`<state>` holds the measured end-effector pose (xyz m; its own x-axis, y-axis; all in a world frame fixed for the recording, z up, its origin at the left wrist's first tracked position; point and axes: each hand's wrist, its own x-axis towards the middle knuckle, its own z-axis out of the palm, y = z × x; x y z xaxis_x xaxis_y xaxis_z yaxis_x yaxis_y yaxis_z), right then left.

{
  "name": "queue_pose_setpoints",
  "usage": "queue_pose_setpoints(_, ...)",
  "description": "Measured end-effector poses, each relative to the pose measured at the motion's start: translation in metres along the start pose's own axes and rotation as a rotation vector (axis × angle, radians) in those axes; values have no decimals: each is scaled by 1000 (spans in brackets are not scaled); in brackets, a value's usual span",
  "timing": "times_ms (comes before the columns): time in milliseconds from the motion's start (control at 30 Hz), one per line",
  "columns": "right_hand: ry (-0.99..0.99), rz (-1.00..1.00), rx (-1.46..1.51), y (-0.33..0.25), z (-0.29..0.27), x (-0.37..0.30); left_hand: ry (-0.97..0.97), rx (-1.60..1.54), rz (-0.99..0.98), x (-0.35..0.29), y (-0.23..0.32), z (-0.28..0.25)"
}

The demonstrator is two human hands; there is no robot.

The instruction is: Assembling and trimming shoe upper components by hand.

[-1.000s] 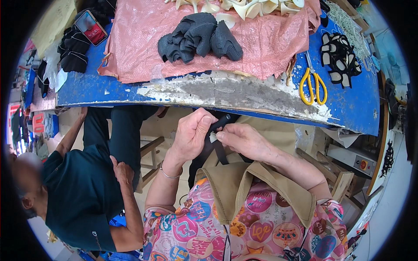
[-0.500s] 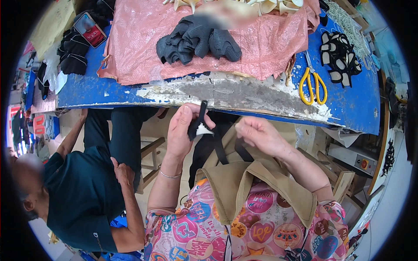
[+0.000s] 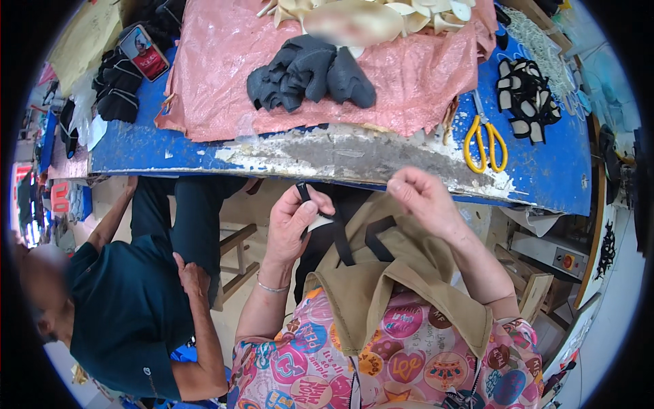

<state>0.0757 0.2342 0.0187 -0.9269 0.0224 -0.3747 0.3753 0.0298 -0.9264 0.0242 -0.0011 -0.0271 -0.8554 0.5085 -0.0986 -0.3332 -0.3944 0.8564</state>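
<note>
My left hand (image 3: 298, 221) is closed on a small black strap piece with a white patch (image 3: 319, 222), held in front of the table edge over my lap. The black end sticks up past my thumb, and my fingers cover much of the rest. Off to the right, apart from that piece, my right hand (image 3: 424, 198) is raised by the table edge with thumb and fingers pinched together. Anything between those fingertips is too small to make out. Black apron straps (image 3: 378, 240) hang between my hands.
Pink woven sheeting (image 3: 211, 68) covers the blue table, bearing dark grey curved pieces (image 3: 310, 71) and cream pieces (image 3: 436, 15). Yellow-handled scissors (image 3: 485, 140) and black-and-white strap pieces (image 3: 528, 99) lie right. Black bundles (image 3: 117, 88) and a phone (image 3: 144, 53) lie left. A person (image 3: 129, 307) sits at left.
My left hand has come down and nearer to me with the strap piece, turning it. My right hand has moved up and to the right, farther from the left.
</note>
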Motion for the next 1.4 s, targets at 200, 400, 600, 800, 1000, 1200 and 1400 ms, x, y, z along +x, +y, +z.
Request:
queue_pose_setpoints(200, 476, -626, -1056, 15, -53, 31, -60, 111, 41, 3, -5, 2)
queue_pose_setpoints(400, 646, -889, -911, 21, -39, 31, 23, 23, 74, 18, -1, 26)
queue_pose_setpoints(600, 183, -697, -299, 21, 43, 0, 42, -125, 95, 25, 0, 31)
queue_pose_setpoints(800, 296, -881, -274, 28, 63, 10, 73, 90, 153, 19, 4, 32)
queue_pose_setpoints(1000, 247, -882, -146, 42, 74, 18, 127, -123, 137, 12, -6, 48)
queue_pose_setpoints(1200, 136, -799, 338, 54, 85, 9, 183, -110, 22, 5, 7, 71)
queue_pose_setpoints(1400, 34, -812, 343, 58, 89, -7, 171, -113, 35, -16, 15, 66)
